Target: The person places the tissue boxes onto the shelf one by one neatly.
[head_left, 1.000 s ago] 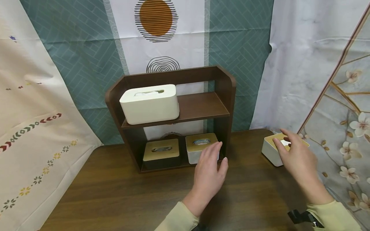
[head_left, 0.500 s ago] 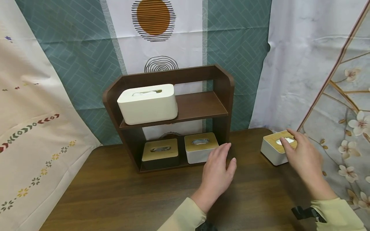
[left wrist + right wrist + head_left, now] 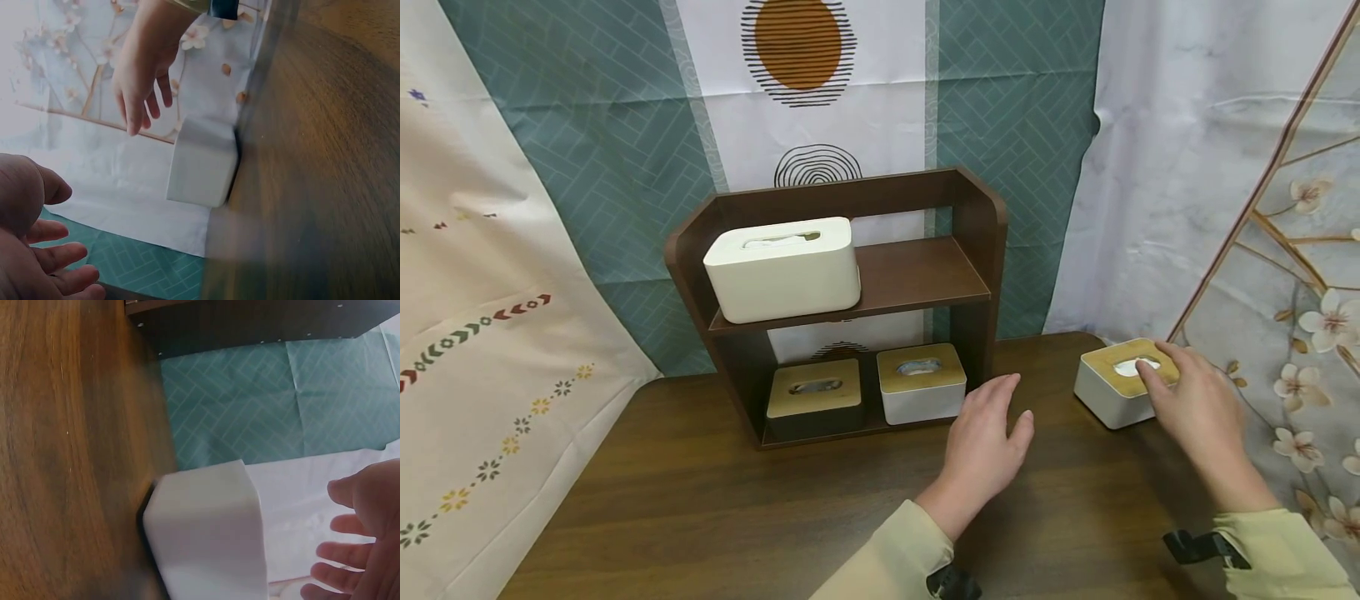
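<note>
At the right of the head view, a white tissue box with a wood-look lid and white tissue in its slot stands on the table. Over the lid's right side is my right hand, fingers extended and thumb apart. In the right wrist view that hand holds nothing and is separated from the box by a gap. My left hand hovers above the table in front of the shelf's right end, fingers loosely straight; the left wrist view shows its fingers holding nothing.
A dark brown two-tier shelf stands at the back. On its upper tier sits a long cream tissue box. Below are a dark tissue box and a white one, both with wood-look lids. Patterned cloths hang behind.
My left hand has moved right, away from the white box on the lower tier. My right hand has shifted right over the lid, leaving more of it visible. The boxes stay in place.
</note>
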Demonstrator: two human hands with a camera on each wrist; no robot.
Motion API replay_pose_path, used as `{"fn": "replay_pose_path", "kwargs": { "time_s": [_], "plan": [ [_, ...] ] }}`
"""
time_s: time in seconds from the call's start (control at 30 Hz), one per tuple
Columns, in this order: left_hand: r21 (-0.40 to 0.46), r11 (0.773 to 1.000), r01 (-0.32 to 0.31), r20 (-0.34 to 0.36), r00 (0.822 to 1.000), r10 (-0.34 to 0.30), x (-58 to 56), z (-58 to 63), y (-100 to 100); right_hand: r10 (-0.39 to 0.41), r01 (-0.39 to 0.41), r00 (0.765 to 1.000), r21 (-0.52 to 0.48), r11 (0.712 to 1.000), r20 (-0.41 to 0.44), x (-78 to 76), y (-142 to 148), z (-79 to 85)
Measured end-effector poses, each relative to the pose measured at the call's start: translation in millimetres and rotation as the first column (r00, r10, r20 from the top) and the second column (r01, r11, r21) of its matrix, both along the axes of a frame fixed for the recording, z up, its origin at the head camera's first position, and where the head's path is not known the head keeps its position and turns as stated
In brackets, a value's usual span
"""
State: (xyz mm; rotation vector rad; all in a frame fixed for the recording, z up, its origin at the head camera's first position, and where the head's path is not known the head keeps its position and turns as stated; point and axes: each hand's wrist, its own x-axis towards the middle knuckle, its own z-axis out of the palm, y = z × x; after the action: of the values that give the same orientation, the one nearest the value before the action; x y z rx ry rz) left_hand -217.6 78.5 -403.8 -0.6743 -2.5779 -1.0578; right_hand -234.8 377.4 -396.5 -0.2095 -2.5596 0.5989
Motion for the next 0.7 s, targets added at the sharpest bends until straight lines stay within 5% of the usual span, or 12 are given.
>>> {"fn": "replay_pose_path", "kwargs": {
  "time_s": [0.7],
  "plan": [
    [-0.054,0.999,0.007,0.107,0.994,-0.001,-14.4,-5.1,36.4,0.003,-0.002,0.998,-0.01,1.0,0.057,-0.9,16.1,-10.0]
  ]
}}
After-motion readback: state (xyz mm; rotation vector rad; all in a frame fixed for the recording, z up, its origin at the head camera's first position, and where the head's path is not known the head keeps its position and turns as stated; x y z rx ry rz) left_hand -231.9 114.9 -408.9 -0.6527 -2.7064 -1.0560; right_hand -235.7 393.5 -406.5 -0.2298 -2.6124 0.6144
